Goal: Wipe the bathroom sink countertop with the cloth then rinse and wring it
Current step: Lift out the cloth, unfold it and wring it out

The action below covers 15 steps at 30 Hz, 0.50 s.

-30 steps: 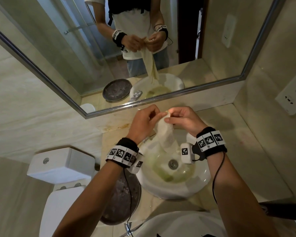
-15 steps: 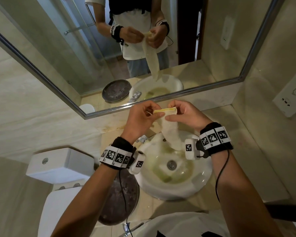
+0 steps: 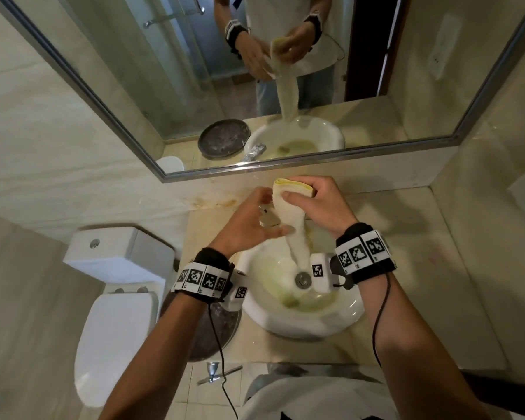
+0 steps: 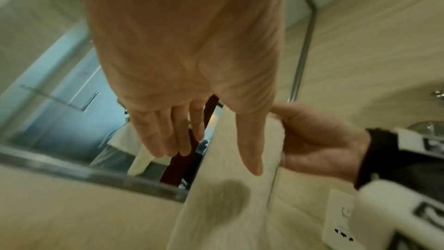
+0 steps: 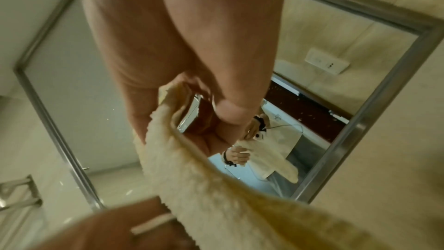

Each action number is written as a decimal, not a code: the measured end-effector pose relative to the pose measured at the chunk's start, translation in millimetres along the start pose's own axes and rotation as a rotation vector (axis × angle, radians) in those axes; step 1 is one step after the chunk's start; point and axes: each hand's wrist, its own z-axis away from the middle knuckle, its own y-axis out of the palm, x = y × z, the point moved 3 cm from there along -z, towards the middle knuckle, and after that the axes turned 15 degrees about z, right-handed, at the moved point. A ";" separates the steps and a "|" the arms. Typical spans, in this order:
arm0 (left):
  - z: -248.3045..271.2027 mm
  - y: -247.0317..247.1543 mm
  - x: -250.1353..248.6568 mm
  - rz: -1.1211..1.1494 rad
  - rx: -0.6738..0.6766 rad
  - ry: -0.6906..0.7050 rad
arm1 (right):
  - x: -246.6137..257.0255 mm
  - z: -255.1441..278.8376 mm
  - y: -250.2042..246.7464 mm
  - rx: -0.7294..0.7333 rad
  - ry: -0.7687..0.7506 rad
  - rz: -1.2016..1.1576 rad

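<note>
The cloth (image 3: 288,213) is pinched at its folded top by the right hand (image 3: 319,204) and hangs lengthwise over the sink (image 3: 325,322); the left hand (image 3: 249,225) (fingers straight, gripping nothing) is laid against its side.

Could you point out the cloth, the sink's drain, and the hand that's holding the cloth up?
cloth (image 3: 288,204): head view, on the pale fold just below the gripped top.
drain (image 3: 301,279): head view, on the metal ring at the basin's bottom.
right hand (image 3: 322,204): head view, on the back of the hand.
</note>
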 end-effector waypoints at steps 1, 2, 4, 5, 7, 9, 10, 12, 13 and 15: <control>2.9 7.1 10.6 0.006 0.028 -0.039 | 1.7 1.7 -0.1 -0.002 0.007 -0.014; 4.9 15.2 19.3 0.029 0.050 -0.069 | 3.8 3.1 -0.4 -0.003 0.008 -0.034; 7.0 31.5 33.9 0.073 0.064 -0.108 | 8.1 5.9 -2.5 -0.012 0.024 -0.096; 7.4 39.1 38.5 0.086 0.056 -0.120 | 10.3 7.2 -4.4 -0.023 0.042 -0.132; 7.7 52.0 45.3 0.137 0.037 -0.132 | 13.2 8.5 -9.1 -0.049 0.075 -0.180; 7.2 60.3 51.9 0.211 0.006 -0.144 | 16.4 9.1 -13.9 -0.070 0.086 -0.186; 6.6 62.5 56.8 0.238 -0.010 -0.150 | 18.3 9.2 -15.9 -0.082 0.081 -0.181; 6.0 64.0 67.0 0.257 -0.033 -0.161 | 22.1 9.2 -19.0 -0.115 0.078 -0.175; 6.0 64.2 71.6 0.254 -0.039 -0.168 | 23.2 8.9 -20.5 -0.138 0.084 -0.182; 5.9 64.8 78.1 0.246 -0.035 -0.173 | 23.7 8.5 -22.2 -0.191 0.093 -0.205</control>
